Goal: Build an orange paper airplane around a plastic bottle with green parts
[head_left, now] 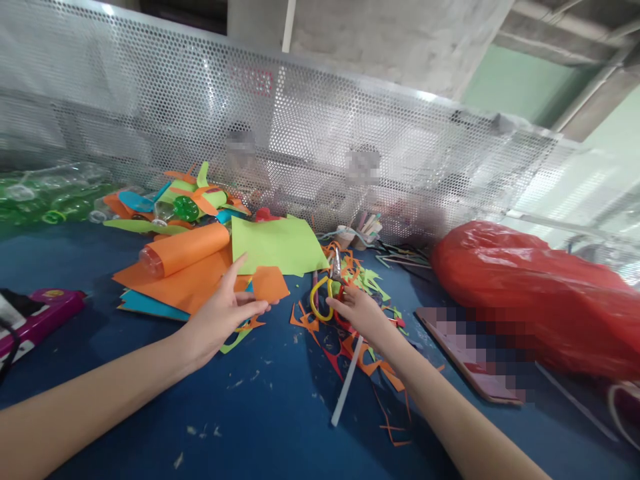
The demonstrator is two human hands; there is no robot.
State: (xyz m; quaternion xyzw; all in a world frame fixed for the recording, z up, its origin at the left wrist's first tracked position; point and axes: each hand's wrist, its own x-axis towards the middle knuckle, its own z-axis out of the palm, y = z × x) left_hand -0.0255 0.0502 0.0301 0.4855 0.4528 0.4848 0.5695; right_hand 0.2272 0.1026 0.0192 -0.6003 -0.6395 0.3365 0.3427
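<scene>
At a deep-blue tabletop (280,427) before a perforated silver metal screen (165,87), a person's left hand (225,313) pinches a small, flat orange paper piece (271,285) by its lower edge, one finger raised clear, a hold that seems to leave most of its face uncovered; the piece is in front of a broad lime-green paper sheet (277,243), to the left of the other hand; the right hand (364,309), fingers curled, is at the handles of metal-bladed scissors with yellow and red loops (321,299), though whether it grips a loop or merely touches one cannot be told; the blades point away from the person, probably so the loops face the hand; cut orange, green and red paper scraps (369,363) lie around and below the scissors, likely left where they fell, with a slim, whitish stick (346,390) among them; at left, a clear plastic bottle rolled in orange paper (193,250) rests on flat orange and blue sheets (153,305), perhaps stacked there within reach; at far right sits a bulging, glossy red plastic bag (520,287), apparently set aside from the hands.
</scene>
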